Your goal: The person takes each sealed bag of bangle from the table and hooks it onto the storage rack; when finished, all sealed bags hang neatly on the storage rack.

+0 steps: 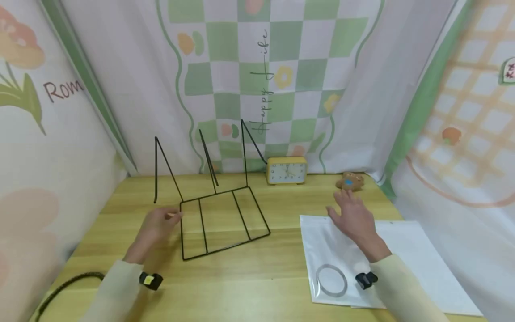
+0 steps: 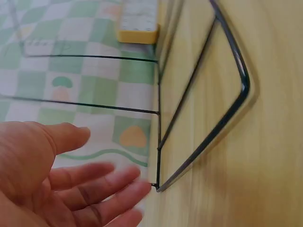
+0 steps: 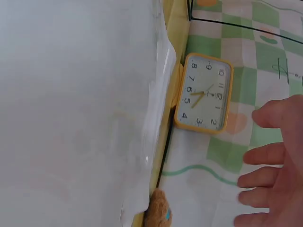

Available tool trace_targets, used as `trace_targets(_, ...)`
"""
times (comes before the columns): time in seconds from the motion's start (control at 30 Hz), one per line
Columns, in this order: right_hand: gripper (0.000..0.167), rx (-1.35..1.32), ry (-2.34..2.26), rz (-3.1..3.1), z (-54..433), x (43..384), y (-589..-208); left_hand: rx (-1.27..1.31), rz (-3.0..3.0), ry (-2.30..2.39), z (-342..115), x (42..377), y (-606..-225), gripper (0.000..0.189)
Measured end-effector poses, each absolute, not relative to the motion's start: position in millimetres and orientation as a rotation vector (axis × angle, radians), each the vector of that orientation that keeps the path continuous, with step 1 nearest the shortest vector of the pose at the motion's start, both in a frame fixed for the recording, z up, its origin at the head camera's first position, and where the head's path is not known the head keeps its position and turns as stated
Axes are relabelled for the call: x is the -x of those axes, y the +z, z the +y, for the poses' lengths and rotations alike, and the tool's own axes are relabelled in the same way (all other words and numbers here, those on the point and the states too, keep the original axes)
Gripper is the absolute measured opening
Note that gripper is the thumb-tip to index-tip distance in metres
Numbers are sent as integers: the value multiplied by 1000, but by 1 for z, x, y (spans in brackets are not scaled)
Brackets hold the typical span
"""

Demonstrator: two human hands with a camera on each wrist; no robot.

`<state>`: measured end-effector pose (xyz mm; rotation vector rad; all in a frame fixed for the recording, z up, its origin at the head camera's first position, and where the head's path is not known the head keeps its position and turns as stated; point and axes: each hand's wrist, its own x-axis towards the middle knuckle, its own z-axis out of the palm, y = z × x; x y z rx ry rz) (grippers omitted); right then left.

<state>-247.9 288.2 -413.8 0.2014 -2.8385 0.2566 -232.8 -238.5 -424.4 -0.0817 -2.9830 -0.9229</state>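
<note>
A black wire rack (image 1: 203,226) stands on the wooden table, with a flat rectangular grid in front and tall bent prongs rising at the back. My left hand (image 1: 158,223) hovers at the rack's left side, fingertips right by its wire in the head view. The left wrist view shows that hand's fingers (image 2: 102,189) loosely spread, thumb apart, with nothing gripped. Over the white plastic bags (image 1: 410,259) on the right, my right hand (image 1: 354,217) reaches forward. Its fingers (image 3: 260,177) are extended and hold nothing.
Behind the rack's right end stands a yellow alarm clock (image 1: 286,171). A small brown plush toy (image 1: 350,181) lies at the back right, just beyond my right hand. One bag bears a grey ring (image 1: 331,264). A dark cord (image 1: 68,284) curves at the front left. Patterned curtains surround the table.
</note>
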Motion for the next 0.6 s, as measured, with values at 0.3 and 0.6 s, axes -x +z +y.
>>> trace_targets(0.3, 44, -42, 211, -3038, 315, 236, -414, -63, -3052, -1506, -252, 204, -427, 29)
trace_targets(0.6, 37, 87, 183, -3225, 322, 239, -414, -155, -3007, -1702, -240, 194, -445, 20)
